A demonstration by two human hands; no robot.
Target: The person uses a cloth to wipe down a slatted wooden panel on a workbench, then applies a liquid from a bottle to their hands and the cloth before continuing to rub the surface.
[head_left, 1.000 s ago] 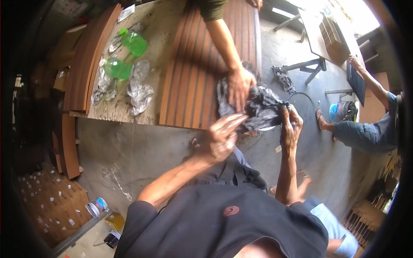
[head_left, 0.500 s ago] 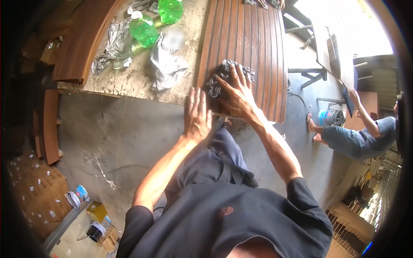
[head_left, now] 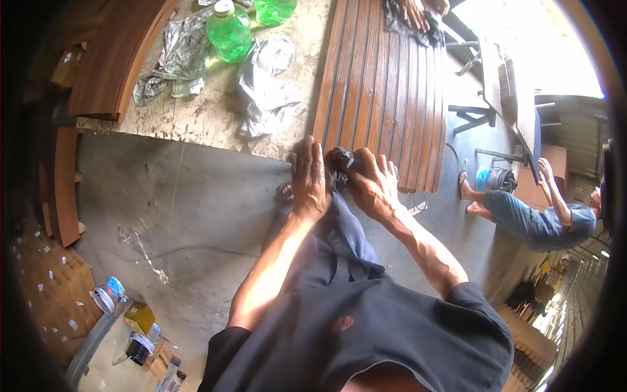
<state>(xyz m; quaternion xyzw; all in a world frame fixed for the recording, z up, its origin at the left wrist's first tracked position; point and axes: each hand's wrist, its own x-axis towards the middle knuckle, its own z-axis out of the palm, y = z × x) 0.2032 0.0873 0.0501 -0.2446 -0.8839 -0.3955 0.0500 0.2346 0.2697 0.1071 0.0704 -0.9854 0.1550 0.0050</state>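
A grooved brown wooden panel (head_left: 366, 85) lies on the worktable, its near end towards me. My right hand (head_left: 375, 185) is closed on a dark crumpled rag (head_left: 339, 162) at the panel's near edge. At the panel's near left corner, my left hand (head_left: 310, 186) rests flat with fingers stretched out, holding nothing. Another person's hand (head_left: 413, 12) presses a dark rag (head_left: 406, 27) on the panel's far end.
Left on the worn worktable (head_left: 215, 124) are a clear bottle of green liquid (head_left: 228, 36), a second green bottle (head_left: 274, 10), crumpled grey cloths (head_left: 264, 81) and brown boards (head_left: 121, 62). A co-worker (head_left: 522, 212) sits at right beside a bucket (head_left: 494, 178).
My right hand has drawn the rag from the panel's surface back to its near edge. My left hand stays by the corner. The other person's hand and rag show more at the far end.
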